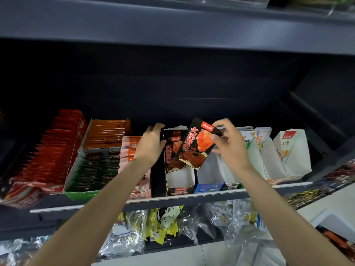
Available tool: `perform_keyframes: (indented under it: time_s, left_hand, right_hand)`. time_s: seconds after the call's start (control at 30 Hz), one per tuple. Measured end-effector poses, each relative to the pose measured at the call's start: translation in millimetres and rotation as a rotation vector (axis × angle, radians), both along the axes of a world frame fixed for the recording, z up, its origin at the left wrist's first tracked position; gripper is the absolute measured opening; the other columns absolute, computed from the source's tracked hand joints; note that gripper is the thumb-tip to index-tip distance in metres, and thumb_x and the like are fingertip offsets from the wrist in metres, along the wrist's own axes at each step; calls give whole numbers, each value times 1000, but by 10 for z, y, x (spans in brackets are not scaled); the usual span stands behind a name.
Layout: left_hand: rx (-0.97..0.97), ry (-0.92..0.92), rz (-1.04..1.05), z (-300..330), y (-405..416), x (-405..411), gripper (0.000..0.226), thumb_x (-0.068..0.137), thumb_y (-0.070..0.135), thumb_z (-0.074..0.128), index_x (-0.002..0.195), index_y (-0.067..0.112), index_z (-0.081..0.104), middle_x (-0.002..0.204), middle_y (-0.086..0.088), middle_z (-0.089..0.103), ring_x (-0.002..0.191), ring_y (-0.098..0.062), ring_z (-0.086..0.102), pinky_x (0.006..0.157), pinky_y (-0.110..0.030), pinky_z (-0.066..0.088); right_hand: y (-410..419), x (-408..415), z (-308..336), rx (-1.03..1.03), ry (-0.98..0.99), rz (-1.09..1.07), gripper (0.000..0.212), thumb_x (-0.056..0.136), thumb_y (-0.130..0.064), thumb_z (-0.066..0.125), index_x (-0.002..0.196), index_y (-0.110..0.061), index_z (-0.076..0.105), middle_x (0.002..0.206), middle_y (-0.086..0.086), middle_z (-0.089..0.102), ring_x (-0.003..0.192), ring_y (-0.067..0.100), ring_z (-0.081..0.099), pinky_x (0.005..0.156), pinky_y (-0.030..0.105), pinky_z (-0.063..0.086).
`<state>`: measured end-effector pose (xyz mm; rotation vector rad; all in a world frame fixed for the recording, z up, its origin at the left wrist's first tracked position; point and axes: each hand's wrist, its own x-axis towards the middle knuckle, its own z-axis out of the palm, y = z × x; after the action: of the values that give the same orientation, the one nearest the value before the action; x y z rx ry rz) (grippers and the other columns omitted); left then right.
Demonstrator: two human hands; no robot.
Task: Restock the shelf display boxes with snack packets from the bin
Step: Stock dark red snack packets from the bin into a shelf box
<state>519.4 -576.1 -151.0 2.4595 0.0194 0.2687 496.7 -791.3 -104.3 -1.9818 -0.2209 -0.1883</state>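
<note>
Both forearms are bare, no sleeves, left hand [151,142], right hand [229,145].

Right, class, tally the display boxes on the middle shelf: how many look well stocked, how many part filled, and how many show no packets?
Well stocked boxes: 3
Part filled black box: 1
Boxes showing no packets: 4
Total: 8
</note>
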Motion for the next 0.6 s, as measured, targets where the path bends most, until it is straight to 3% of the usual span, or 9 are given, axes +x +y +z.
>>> perform_keyframes:
  time_s: [0.13, 0.33, 0.6]
  left_hand:
    - [13, 91, -81, 10, 92, 47, 50, 87, 8, 62, 134, 15, 47, 124, -11, 60, 114, -24, 57, 97, -39, 48]
    - [-2, 112, -114, -8, 139, 45, 56, 85, 6, 64, 137, 16, 45, 120, -8, 62, 111, -16, 59, 97, -31, 48]
    - [-40, 115, -131, -23, 147, 48, 60, 84, 5, 65, 138, 17, 44, 122, -6, 61, 110, -13, 59, 97, -30, 47]
  right_hand:
    - [215, 108, -45, -12, 4, 61, 21, 92, -3, 53, 94, -24, 50, 96, 4, 64, 93, 18, 65, 70, 41, 59]
    - [375, 340, -202, -270, -40, 93, 13, 87, -4, 61, 98, -11, 62, 92, -1, 66, 89, 13, 63, 74, 20, 45]
    - [442, 439, -531, -579, -60, 48, 17, 86, -13, 64, 101, -16, 71, 102, 5, 67, 92, 19, 62, 76, 29, 49]
